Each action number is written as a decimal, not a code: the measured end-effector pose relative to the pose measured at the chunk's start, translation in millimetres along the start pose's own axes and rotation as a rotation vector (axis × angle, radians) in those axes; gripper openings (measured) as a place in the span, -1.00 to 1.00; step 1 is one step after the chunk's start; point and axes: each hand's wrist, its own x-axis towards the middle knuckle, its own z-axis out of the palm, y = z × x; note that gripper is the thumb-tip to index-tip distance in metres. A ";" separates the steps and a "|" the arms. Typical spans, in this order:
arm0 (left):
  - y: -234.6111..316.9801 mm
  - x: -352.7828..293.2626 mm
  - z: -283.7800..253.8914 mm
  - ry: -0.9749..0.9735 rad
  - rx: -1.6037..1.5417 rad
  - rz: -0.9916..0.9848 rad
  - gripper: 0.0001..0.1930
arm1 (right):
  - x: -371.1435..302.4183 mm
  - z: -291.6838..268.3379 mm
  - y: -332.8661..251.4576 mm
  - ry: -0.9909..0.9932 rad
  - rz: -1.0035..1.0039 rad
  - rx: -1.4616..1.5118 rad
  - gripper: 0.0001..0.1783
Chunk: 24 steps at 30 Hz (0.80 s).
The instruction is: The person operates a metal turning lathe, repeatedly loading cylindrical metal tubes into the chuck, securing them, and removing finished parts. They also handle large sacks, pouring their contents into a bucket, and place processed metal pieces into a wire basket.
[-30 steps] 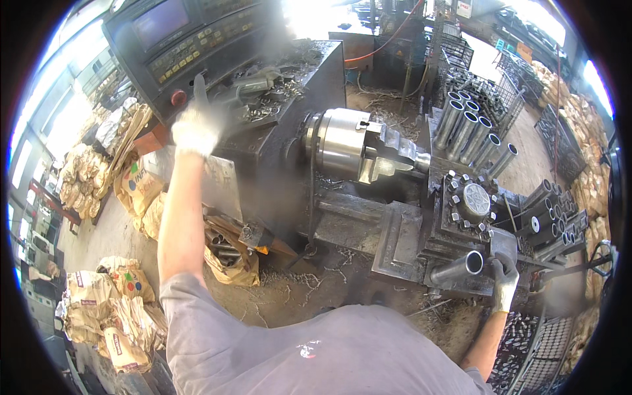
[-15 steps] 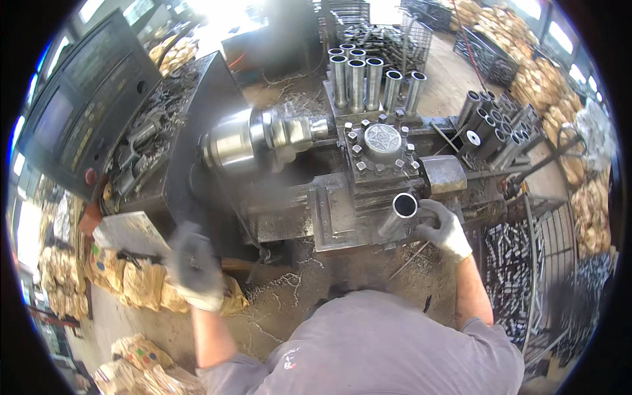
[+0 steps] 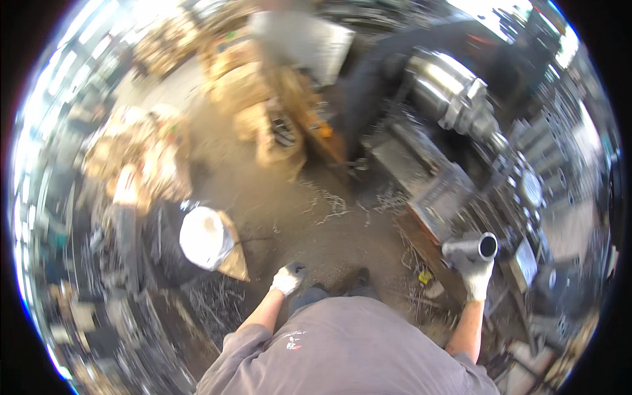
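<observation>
A short, shiny metal tube is in my right hand, its dark open end facing right. The white glove is closed around the tube beside the lathe carriage; the tube itself hides part of the fingers. My left hand, in a white glove with dark fingertips, hangs low over the floor near my legs. Its fingers are too small and blurred to read. The lathe's bright chuck is at the upper right, with the round-topped tool post right of it.
Tan sacks stand at the upper left, one with metal parts showing at its mouth. Further left lies a heap of wrapped sacks. A round white-topped container stands left of my left hand. Curled metal shavings litter the floor.
My view has swung left, away from the lathe. The tube that stood on the carriage beside my right hand is now tilted in its grasp. My left hand is now lower, near my legs.
</observation>
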 end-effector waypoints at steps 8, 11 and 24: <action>-189.7 -148.5 6.6 0.285 -0.329 -0.291 -0.53 | -69.0 252.2 -45.5 -0.743 -0.470 -0.372 -0.76; -286.7 -219.5 27.8 0.513 -0.499 -0.542 -0.55 | -146.4 364.9 -57.8 -1.116 -0.624 -0.384 -0.63; -341.8 -428.3 307.7 2.362 -1.335 -1.711 -0.55 | -529.9 646.3 -200.4 -2.135 -1.172 -0.067 -0.41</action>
